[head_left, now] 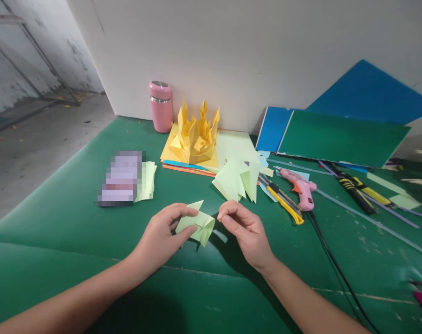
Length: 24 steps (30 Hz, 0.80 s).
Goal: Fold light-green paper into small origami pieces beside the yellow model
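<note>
My left hand pinches a folded piece of light green paper between thumb and fingers, just above the green table. Creased flaps of the paper stick out to the right and one point rises at its top. My right hand is curled closed, thumb against the forefinger, a small gap from the paper's right edge; nothing shows in it. Beyond my right hand lie more folded light green papers. Farther back, a yellow folded-paper crown-like piece stands on a stack of coloured sheets.
A phone with green slips lies at left, and a pink flask stands behind. At right are a yellow utility knife, a corded pink glue gun, black-and-yellow pliers and a leaning green board.
</note>
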Each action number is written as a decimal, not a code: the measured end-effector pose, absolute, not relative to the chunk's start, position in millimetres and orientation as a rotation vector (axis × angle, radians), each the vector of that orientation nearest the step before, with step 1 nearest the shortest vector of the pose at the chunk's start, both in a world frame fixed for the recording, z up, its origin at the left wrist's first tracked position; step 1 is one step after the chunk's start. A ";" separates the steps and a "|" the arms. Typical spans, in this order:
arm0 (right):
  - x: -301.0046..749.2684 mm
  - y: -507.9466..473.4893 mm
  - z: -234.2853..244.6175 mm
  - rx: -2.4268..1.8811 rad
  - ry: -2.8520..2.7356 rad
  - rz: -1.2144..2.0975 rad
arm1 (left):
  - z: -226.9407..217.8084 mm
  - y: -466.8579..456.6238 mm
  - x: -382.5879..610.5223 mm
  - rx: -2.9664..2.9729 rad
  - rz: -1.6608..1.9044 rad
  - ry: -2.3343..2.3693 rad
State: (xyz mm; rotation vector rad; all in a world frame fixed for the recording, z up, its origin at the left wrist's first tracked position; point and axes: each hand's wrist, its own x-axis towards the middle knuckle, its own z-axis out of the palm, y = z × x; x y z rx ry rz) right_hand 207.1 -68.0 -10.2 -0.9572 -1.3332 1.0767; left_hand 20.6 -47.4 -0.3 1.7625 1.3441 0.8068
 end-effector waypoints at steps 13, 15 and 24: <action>198.9 -70.1 -8.1 -1.114 -1.814 0.845 | 0.1 -49.3 20.6 1.780 0.852 1.258; 198.8 -70.7 -8.0 -1.101 -1.845 0.846 | -0.4 -49.6 21.5 1.743 0.872 1.259; 199.8 -72.8 -14.8 -1.064 -1.779 0.890 | 4.9 -48.0 22.3 1.616 0.913 1.220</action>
